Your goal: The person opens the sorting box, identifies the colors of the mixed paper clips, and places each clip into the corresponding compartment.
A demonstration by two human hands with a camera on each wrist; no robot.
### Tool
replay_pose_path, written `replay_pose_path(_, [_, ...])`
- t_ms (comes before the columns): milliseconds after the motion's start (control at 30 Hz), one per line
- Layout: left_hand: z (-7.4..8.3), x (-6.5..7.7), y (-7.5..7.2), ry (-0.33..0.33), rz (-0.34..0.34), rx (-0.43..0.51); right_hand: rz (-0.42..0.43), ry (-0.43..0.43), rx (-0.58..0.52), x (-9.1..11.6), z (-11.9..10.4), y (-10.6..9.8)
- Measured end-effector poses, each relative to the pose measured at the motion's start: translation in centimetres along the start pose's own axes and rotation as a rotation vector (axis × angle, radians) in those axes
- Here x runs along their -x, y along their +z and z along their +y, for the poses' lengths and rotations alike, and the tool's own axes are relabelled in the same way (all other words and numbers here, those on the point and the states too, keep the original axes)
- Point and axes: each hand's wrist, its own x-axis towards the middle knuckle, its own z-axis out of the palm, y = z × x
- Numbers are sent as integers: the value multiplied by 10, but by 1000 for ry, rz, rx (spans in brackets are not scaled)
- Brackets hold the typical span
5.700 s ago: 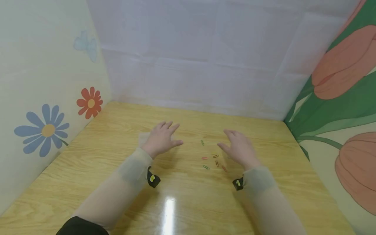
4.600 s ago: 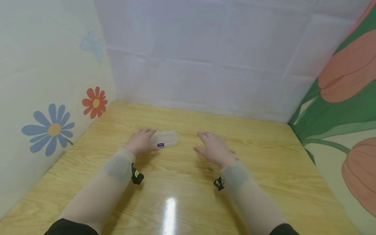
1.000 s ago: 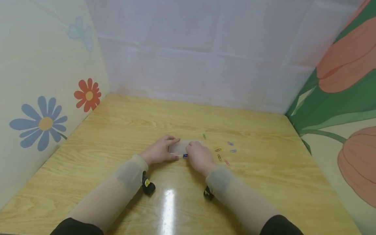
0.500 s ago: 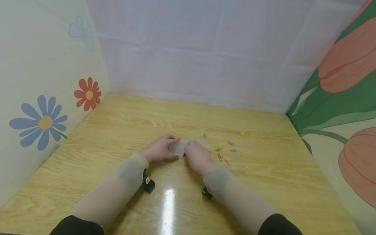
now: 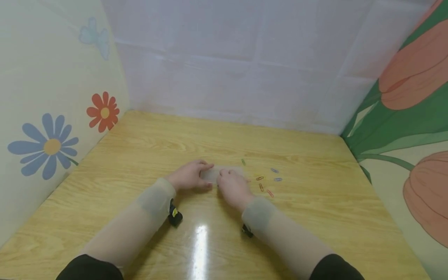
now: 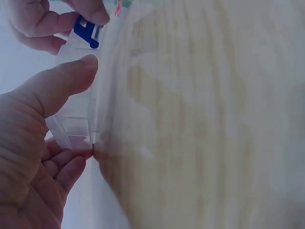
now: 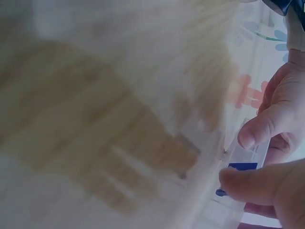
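Note:
A small clear plastic box (image 5: 211, 175) with a blue latch (image 6: 86, 34) is held between both hands on the table. My left hand (image 5: 190, 177) grips its left end, thumb along the front and fingers behind. At the front, the thumb of my right hand (image 5: 235, 188) presses at the latch while its fingers curl over the box; in the right wrist view the thumb partly covers the latch (image 7: 243, 166). The lid looks closed, and I cannot tell whether the latch is fastened. To the right lie several coloured paper clips, including a brown one (image 5: 261, 187).
A green clip (image 5: 243, 161) lies behind the box, and two bluish clips (image 5: 278, 179) lie farther right. The wooden table (image 5: 301, 233) meets a white cloth backdrop (image 5: 224, 77). Flower-patterned panels (image 5: 52, 77) stand at both sides.
Since the earliest frames the box has come from the left to the middle, and both hands have taken hold of it. In the last second the right hand has shifted slightly left, covering the latch.

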Motion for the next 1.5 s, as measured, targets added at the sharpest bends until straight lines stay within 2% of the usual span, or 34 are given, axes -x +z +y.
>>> replay_pose_path(267, [-4, 0, 6, 36, 29, 1, -18, -25, -13, 4, 7, 2])
replay_pose_path(567, [-6, 2, 9, 23, 53, 6, -12, -101, -136, 7, 26, 0])
replay_pose_path(867, [-8, 1, 10, 14, 39, 46, -26, -11, -316, 9, 43, -6])
replay_pose_path(1133, [-6, 2, 9, 10, 35, 46, -3, -12, -226, 7, 57, 0])
replay_pose_path(1500, [-4, 3, 9, 1, 33, 31, -55, 35, -257, 8, 62, -2])
